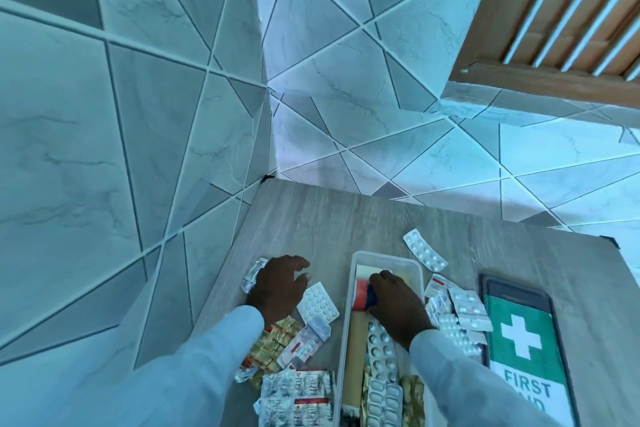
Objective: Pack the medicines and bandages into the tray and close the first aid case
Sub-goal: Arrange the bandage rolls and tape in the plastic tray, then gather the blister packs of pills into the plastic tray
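A clear plastic tray (351, 288) lies lengthwise on the wooden table (346, 218). Inside it are several blister strips (381, 354) and a red and blue package (363, 295). My right hand (398, 308) is inside the tray, fingers closed on that red and blue package. My left hand (277, 288) rests on the table left of the tray, fingers spread, over a crumpled foil strip (254, 276). A white pill sheet (318, 303) lies beside it. The first aid case lid (523, 333), green with a white cross, lies to the right of the tray.
Loose blister strips (457, 315) are piled between tray and lid. One strip (424, 250) lies beyond the tray. More foil packs (294, 388) lie near the front left. Tiled walls meet behind the table's far corner (268, 178). A wooden slatted window (571, 10) is at upper right.
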Demonstrator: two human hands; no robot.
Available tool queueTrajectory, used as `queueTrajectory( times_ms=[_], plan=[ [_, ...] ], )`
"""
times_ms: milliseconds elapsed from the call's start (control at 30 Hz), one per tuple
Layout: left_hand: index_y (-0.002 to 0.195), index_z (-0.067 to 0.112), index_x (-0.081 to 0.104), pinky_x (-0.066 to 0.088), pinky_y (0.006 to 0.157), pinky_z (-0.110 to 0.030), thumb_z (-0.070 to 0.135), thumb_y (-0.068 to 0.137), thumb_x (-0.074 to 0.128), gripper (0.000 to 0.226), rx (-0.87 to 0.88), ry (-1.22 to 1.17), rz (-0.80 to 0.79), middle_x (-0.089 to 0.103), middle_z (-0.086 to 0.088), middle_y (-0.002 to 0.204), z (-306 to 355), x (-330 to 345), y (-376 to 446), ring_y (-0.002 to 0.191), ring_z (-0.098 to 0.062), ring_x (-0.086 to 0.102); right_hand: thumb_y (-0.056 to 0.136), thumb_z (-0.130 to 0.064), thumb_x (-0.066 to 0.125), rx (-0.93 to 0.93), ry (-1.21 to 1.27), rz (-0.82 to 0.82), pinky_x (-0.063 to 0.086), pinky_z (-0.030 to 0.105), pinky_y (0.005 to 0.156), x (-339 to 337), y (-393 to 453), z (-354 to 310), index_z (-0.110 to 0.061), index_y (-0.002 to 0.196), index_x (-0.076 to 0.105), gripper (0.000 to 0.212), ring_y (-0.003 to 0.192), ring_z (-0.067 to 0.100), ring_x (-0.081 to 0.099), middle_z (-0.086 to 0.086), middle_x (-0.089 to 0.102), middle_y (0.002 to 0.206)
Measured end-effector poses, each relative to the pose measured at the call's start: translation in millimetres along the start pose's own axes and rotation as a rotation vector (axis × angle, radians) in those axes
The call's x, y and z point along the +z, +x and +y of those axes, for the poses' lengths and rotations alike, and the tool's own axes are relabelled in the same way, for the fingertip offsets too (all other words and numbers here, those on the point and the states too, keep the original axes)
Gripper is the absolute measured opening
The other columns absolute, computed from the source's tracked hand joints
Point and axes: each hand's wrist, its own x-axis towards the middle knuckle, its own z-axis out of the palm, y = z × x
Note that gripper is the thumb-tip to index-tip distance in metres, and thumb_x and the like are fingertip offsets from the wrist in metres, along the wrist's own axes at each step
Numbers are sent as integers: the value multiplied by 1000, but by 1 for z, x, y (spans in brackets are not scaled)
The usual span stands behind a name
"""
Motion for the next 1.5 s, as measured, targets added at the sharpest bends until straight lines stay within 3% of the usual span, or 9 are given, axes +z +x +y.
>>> queueTrajectory(
  times_ms=[433,767,933,1067,1167,1233,1300,1400,1500],
  plan=[
    [118,21,64,47,103,-38,23,92,58,27,158,-1,-87,64,0,125,17,17,-17,116,-21,58,91,-29,61,259,214,372,42,37,99,-19,-80,15,-12,119,62,32,115,28,54,10,62,122],
    [115,17,66,48,98,-37,19,88,57,28,312,-20,-170,66,-7,119,81,51,-52,111,-26,60,88,-25,66,607,427,414,50,40,94,5,-191,66,-13,110,63,25,100,28,61,9,64,114],
    [113,20,64,52,87,-33,23,90,55,25,326,-9,-152,64,-2,115,117,69,-73,101,-24,63,83,-23,71,633,461,370,48,33,96,10,-228,106,-11,115,64,36,104,28,64,12,66,119],
    [117,23,63,49,95,-33,25,90,55,29,276,8,-91,66,-2,122,169,102,-95,109,-22,61,84,-21,68,632,564,338,49,24,80,-10,-268,139,-15,114,61,32,95,25,64,11,67,113],
    [118,25,59,51,93,-33,29,90,53,29,189,40,-90,67,-3,122,191,122,-104,107,-25,63,85,-21,68,612,667,284,46,14,58,-16,-288,162,-20,111,58,28,82,17,64,2,65,108],
    [121,25,55,53,90,-34,34,89,52,33,125,83,-124,66,-4,123,195,130,-108,107,-27,63,86,-21,68,583,702,260,46,12,54,-21,-292,171,-18,111,57,27,78,13,64,-1,62,103],
    [127,26,49,52,92,-37,41,86,50,44,76,130,-164,65,-5,126,196,137,-112,111,-28,62,86,-23,69,550,719,231,49,13,59,-25,-288,173,-14,114,58,32,82,15,64,0,61,102],
    [138,21,44,46,103,-37,38,89,54,52,50,104,-191,57,-9,138,202,151,-111,124,-29,54,85,-30,69,484,742,138,54,26,85,-28,-271,167,-16,124,56,43,102,18,63,3,63,118],
    [141,22,40,40,107,-36,37,89,56,56,60,86,-190,49,-8,145,210,158,-100,130,-28,49,87,-23,63,378,655,-21,46,31,101,-21,-248,154,-21,136,48,51,119,22,56,5,56,136]
  ],
)
